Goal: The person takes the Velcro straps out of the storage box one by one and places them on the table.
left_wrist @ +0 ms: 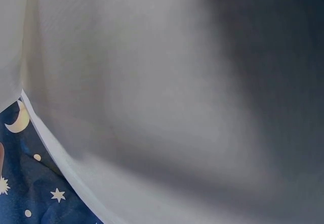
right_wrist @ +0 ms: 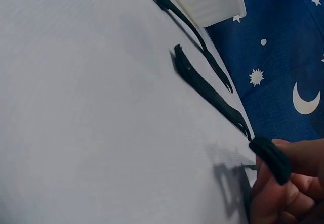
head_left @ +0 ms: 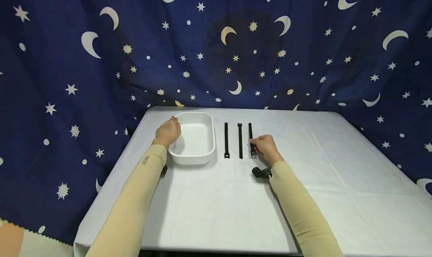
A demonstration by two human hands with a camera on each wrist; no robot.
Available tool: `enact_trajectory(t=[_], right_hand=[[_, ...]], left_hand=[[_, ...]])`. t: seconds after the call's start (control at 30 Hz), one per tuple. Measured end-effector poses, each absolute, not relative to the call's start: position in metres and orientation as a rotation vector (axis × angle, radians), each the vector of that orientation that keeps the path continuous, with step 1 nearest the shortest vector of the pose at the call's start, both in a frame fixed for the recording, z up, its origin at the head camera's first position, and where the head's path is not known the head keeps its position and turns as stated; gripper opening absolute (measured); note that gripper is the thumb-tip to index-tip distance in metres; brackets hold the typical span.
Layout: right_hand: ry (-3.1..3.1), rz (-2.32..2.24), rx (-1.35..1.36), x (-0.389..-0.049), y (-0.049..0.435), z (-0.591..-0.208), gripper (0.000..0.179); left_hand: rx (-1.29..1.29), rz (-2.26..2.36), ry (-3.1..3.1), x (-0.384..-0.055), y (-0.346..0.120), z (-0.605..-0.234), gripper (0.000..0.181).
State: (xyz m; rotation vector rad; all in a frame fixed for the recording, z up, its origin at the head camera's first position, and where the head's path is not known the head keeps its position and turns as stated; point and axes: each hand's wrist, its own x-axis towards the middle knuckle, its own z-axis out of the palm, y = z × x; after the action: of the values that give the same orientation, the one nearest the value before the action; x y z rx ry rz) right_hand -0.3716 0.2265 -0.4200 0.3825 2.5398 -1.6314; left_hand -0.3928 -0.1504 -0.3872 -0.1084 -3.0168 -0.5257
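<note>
At its left rim, my left hand (head_left: 167, 131) grips a white rectangular tub (head_left: 191, 160) whose inside looks bare. My right hand (head_left: 266, 144) pinches the rightmost of three black hook-and-loop cable straps (head_left: 250, 131) between thumb and fingers. In the right wrist view the pinched strap's end (right_wrist: 272, 159) sticks out over the fingers, and its shadow falls on the cloth. The middle strap (head_left: 240, 141) and the left strap (head_left: 226, 139) lie side by side, lengthwise, between the tub and my right hand. The left wrist view is mostly a blurred pale surface.
A white cloth covers the table (head_left: 216, 208). Behind it hangs a dark blue curtain (head_left: 209, 36) with moons and stars. A black wrist-camera mount (head_left: 261, 172) juts out below my right wrist, close over the cloth.
</note>
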Motion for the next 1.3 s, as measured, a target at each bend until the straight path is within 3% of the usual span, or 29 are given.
enact_trajectory(t=[0.93, 1.3], right_hand=[[2.758, -1.351, 0.351, -0.3743, 0.2190, -0.4214, 0.032], [2.810, -1.269, 0.321, -0.3764, 0.2189, -0.4229, 0.027]], left_hand=[[-0.119, -0.534, -3.031, -0.3941, -0.1525, -0.3878, 0.054], [-0.110, -0.535, -3.030, -0.3964, -0.1524, -0.3876, 0.053]])
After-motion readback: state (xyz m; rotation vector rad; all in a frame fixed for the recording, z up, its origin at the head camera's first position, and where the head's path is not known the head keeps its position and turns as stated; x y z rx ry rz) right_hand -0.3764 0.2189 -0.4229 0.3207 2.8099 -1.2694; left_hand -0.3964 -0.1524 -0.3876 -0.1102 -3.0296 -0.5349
